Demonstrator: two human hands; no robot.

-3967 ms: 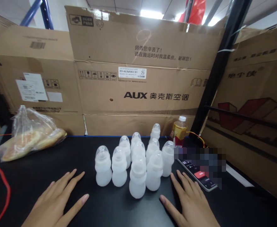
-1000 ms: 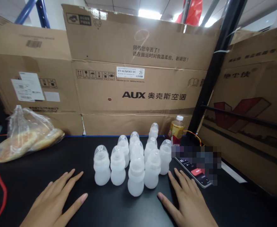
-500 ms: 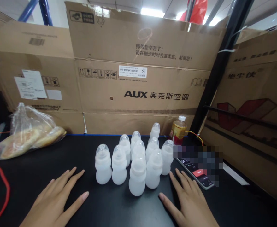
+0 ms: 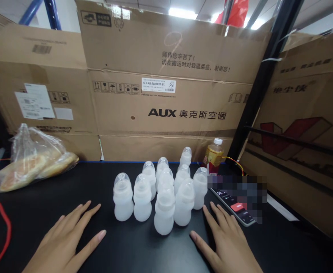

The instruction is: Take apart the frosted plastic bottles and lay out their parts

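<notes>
Several milky white silicone baby bottles [image 4: 164, 212] stand upright in a tight cluster on the black table top [image 4: 41, 216], their teats pointing up. My left hand [image 4: 66, 240] lies flat on the table with its fingers spread, left of the front bottles and not touching them. My right hand [image 4: 226, 242] rests the same way to the right of the cluster. Its fingertips are close to the lower edge of a phone [image 4: 234, 207] showing a timer, and part of that phone is hidden by a pixelated patch.
Behind the bottles stands a large cardboard AUX box [image 4: 161, 113], with a tea bottle [image 4: 214, 155] at its foot. Flatbread in a plastic bag [image 4: 32, 163] lies at the left, and a red cable [image 4: 2, 227] runs along the left edge. A black shelf post [image 4: 264, 79] rises at the right.
The view has shifted slightly with my head. My hands and the bottles stay in the same places on the table.
</notes>
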